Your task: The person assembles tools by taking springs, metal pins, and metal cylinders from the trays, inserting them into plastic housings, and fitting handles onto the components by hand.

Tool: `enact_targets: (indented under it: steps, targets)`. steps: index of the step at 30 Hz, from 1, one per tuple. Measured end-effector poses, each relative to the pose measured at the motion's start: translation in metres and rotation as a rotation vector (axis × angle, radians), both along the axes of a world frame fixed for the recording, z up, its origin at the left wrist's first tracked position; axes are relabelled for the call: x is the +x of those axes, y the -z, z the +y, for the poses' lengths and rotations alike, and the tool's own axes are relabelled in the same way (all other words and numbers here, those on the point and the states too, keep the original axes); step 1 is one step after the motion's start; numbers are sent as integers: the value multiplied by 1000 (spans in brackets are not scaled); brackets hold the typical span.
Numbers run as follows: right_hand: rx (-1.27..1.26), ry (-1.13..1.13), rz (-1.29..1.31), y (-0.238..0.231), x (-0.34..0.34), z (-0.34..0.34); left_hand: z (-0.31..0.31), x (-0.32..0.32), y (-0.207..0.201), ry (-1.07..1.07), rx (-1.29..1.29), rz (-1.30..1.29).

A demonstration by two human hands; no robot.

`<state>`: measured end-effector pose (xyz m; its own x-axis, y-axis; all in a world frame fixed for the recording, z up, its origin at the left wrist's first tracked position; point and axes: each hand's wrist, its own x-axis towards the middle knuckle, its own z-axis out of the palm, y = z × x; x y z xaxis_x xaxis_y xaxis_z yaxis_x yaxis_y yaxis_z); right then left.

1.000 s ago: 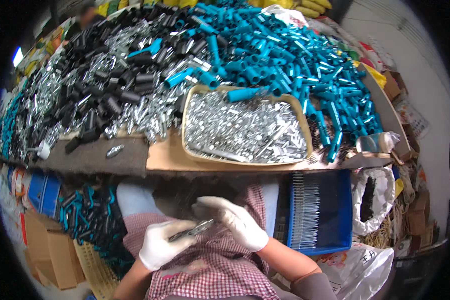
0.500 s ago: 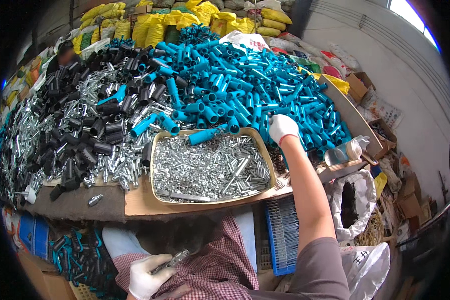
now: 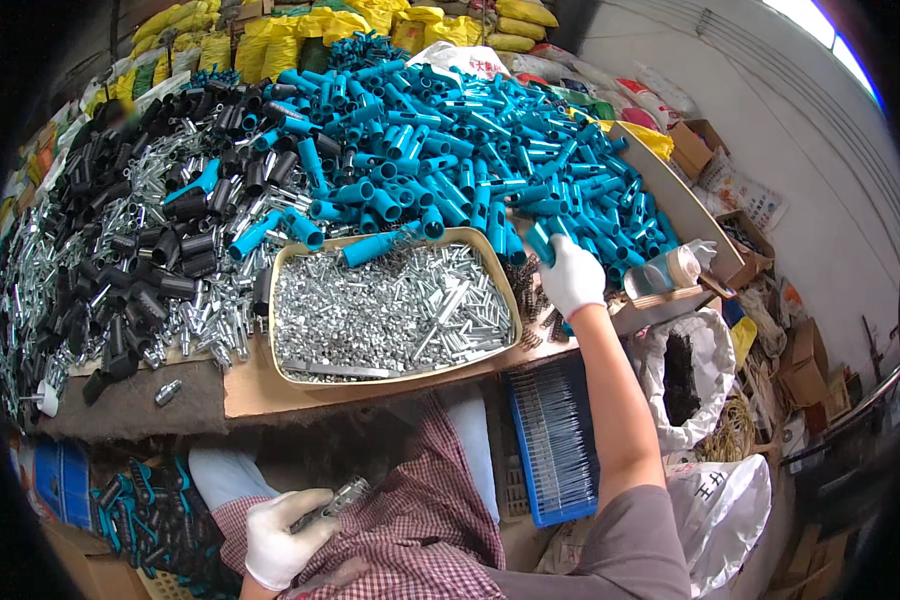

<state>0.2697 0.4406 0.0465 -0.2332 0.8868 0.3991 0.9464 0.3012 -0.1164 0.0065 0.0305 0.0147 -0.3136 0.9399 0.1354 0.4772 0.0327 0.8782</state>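
Gloved fingers on the left hand [image 3: 282, 540] are wrapped round a silvery metal part [image 3: 332, 503] down over the checked apron [image 3: 450, 490], with one end poking out toward the tray [image 3: 511, 295]. Right hand [image 3: 575, 275] is up just right of that tray, and its fingertips look pinched on a blue tube [image 3: 540, 243] at the near edge of the blue pile [image 3: 430, 130], though the far side of that grip is hidden. Handling-wise, my guess: the tube's stiff, hollow and fairly light, a bit slick, so I'd grab it round the middle and keep fingers off the open end. Metal part is probably heavier for its size, hard and slippery but not fragile; hold it mid-body, ends free. Springs [image 3: 542, 325] lie near the right hand and could snag.
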Motion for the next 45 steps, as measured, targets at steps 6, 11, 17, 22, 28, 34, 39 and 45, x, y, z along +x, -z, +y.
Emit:
enact_targets:
  steps: [6, 11, 17, 22, 28, 34, 39, 45]
  targets:
    - [-925, -590, 837, -10, -26, -140, -21, -11, 3, -118, -101, -14]
    - [-1175, -929, 301, 4, -48, -209, -8, -15, -11, -33, -71, 89]
    - [-1214, -1165, 174, 6, -79, -206, -26, -21, -8, 205, -5, 193]
    - [-994, -1238, 124, -1, -96, -246, -29, -11, -7, 191, -48, 241]
    - [-1241, -1119, 184, 19, -96, -256, -29, -14, -8, 316, -107, 247]
    - [-1451, -1098, 247, 25, -98, -250, -28, -9, -5, 319, -142, 208]
    - [-1213, -1113, 104, -3, -100, -256, -29, -7, -5, 275, -40, 303]
    - [-1412, -1243, 235, 23, -99, -244, -28, 0, -5, 309, -8, 273]
